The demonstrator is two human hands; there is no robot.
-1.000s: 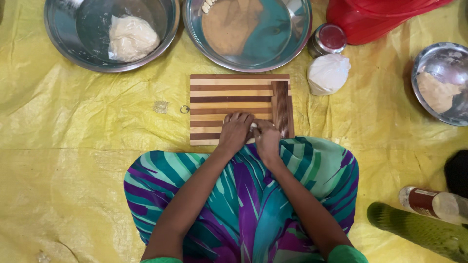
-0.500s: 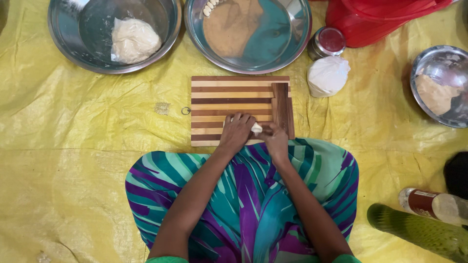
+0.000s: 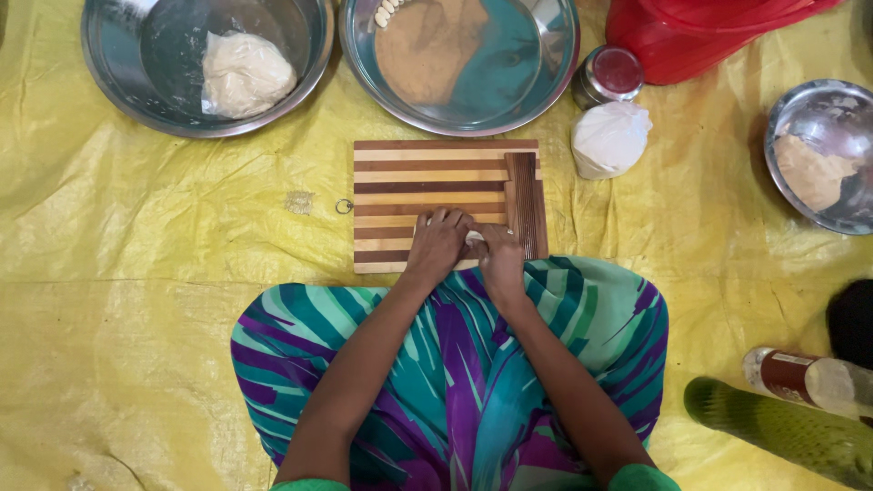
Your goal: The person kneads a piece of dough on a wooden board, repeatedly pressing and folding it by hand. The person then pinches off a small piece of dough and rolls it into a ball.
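Observation:
A striped wooden board [image 3: 427, 173] lies on the yellow sheet in front of my lap. Both hands rest on its near edge. My left hand [image 3: 438, 245] and my right hand [image 3: 500, 255] are curled together around a small pale piece of dough [image 3: 474, 237], which shows only as a sliver between the fingers. A dark ridged wooden paddle [image 3: 525, 200] lies along the board's right side, just beyond my right hand.
Far left, a steel bowl [image 3: 118, 82] holds a dough lump [image 3: 244, 75]. A steel plate [image 3: 546, 82] with brown powder and small dough pieces sits behind the board. A tin [image 3: 607, 75], white bag [image 3: 609, 138], red container [image 3: 700, 36], right bowl [image 3: 800, 109], bottle [image 3: 805, 377] surround.
Both hands have stayed pressed together at the board's near edge, shifting only slightly over the dough piece. Nothing else has moved.

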